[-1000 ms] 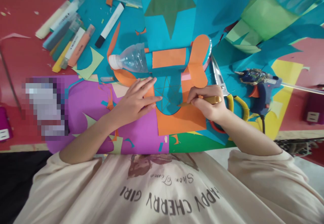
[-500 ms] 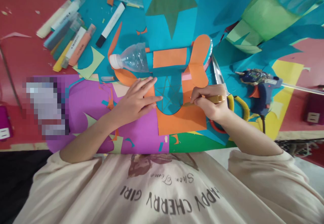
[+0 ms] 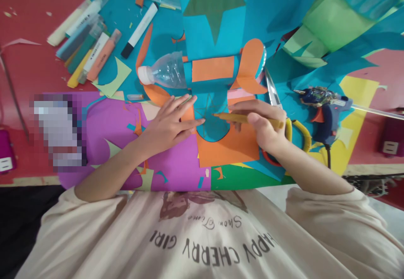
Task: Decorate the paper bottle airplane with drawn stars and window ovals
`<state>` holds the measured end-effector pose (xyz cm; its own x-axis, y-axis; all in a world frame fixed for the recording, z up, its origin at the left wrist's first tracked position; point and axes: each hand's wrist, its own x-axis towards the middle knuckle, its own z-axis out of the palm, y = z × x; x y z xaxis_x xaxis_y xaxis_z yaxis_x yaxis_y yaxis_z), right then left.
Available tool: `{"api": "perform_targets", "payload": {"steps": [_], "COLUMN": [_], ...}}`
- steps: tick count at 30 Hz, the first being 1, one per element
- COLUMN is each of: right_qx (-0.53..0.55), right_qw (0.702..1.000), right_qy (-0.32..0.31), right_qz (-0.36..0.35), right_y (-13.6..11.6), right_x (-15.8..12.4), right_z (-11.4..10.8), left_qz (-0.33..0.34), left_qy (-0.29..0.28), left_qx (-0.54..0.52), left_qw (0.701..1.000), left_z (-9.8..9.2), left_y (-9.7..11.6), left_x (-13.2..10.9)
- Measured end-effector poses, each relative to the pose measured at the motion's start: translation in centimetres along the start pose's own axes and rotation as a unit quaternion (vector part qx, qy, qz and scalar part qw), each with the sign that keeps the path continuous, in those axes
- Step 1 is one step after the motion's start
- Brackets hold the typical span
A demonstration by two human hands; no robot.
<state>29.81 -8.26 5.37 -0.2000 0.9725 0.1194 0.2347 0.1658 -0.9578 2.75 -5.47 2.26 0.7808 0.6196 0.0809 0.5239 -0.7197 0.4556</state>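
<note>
Between my hands lies a blue paper piece [image 3: 212, 129] with a rounded lower end and thin star lines drawn on it. It rests over an orange sheet [image 3: 227, 152]. My left hand [image 3: 173, 121] is spread flat, its fingertips on the left edge of the blue piece and the orange beside it. My right hand [image 3: 263, 125] is closed around a mustard-yellow marker [image 3: 240, 118], whose tip points left over the star lines. Whether the tip touches the paper I cannot tell. Just above, a clear bottle top with a white cap [image 3: 162, 72] joins a blue body with an orange strip [image 3: 213, 69].
Several markers [image 3: 91, 47] lie at upper left. Scissors with yellow handles [image 3: 298, 134] are partly under my right hand. Further right sits a dark blue glue gun [image 3: 328, 115]. A blurred phone-like object [image 3: 58, 131] lies at left on purple paper [image 3: 110, 119], among paper scraps.
The marker's tip has moved left and up, from the right edge of the blue piece to the star lines. My right fingers have lifted and stretched. The left hand stays nearly in place.
</note>
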Motion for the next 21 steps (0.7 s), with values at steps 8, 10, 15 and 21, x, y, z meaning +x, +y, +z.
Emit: {"api": "perform_targets", "payload": {"steps": [8, 10, 15, 21], "right_qx": [-0.026, -0.036, -0.052, -0.071], "right_qw": [0.997, 0.996, 0.996, 0.995], "right_qy": [-0.055, -0.063, -0.068, -0.067], "right_qz": [0.05, 0.049, 0.029, 0.029], "right_y": [0.1, 0.3, 0.59, 0.65], "right_x": [0.65, 0.71, 0.73, 0.75], "right_z": [0.86, 0.91, 0.96, 1.02], "left_qz": [0.006, 0.013, 0.014, 0.002], "left_qy": [0.007, 0.01, 0.017, 0.008], "left_qx": [0.041, 0.03, 0.009, 0.004], "left_qw": [0.999, 0.999, 1.0, 1.0], "left_z": [0.16, 0.14, -0.08, -0.3], "left_y": [0.27, 0.19, 0.1, 0.31], "left_x": [0.06, 0.04, 0.1, 0.2]}}
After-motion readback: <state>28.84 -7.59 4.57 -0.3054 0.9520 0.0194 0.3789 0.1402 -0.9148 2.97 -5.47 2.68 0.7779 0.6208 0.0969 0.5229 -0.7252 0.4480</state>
